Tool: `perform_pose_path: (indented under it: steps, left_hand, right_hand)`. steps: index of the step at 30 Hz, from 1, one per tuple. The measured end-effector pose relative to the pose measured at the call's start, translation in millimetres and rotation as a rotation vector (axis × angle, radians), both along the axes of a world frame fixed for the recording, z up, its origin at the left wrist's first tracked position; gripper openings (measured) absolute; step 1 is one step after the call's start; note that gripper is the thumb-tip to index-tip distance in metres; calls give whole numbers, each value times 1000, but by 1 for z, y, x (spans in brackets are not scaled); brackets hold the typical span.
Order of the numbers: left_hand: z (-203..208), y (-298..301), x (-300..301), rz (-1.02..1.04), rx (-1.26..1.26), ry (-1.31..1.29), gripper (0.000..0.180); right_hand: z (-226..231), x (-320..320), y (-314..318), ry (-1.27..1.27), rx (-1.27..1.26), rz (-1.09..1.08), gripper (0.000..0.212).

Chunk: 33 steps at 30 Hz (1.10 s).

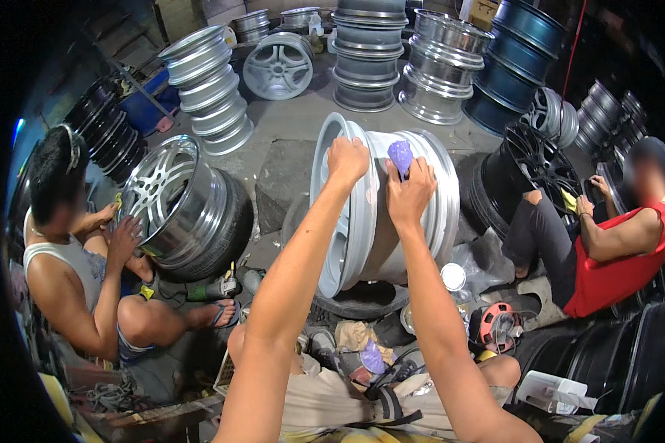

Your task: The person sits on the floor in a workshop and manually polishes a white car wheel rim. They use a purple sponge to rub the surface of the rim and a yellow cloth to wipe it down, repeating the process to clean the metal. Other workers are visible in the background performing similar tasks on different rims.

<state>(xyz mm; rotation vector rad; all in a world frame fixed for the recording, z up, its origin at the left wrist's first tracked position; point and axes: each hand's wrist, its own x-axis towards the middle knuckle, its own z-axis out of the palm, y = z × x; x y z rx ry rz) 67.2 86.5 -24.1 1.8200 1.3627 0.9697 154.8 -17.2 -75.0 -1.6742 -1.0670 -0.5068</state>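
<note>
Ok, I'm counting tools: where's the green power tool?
Head view, left side: the green tool lies on the floor between a tyre and a sandalled foot.

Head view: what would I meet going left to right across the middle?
A co-worker's white top → polished spoked wheel → left hand → right hand → black spoked wheel → another co-worker's red top
</note>
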Motion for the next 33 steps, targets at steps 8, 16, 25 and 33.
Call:
perform_pose_path:
  steps: [8, 16, 25, 33]
  left_hand:
    - [-8, 6, -6, 31, 33, -21, 43]
    - [1, -1, -2, 24, 35, -17, 44]
    - [-5, 3, -5, 41, 41, -54, 43]
    - [-5, -1, -8, 33, -14, -31, 43]
  right_hand:
    - [-42, -36, -92, 233, -34, 190, 16]
    - [-32, -28, -64, 33, 15, -32, 26]
    - [-28, -38, -51, 189, -60, -88, 35]
    - [-27, -37, -55, 270, -170, -65, 40]
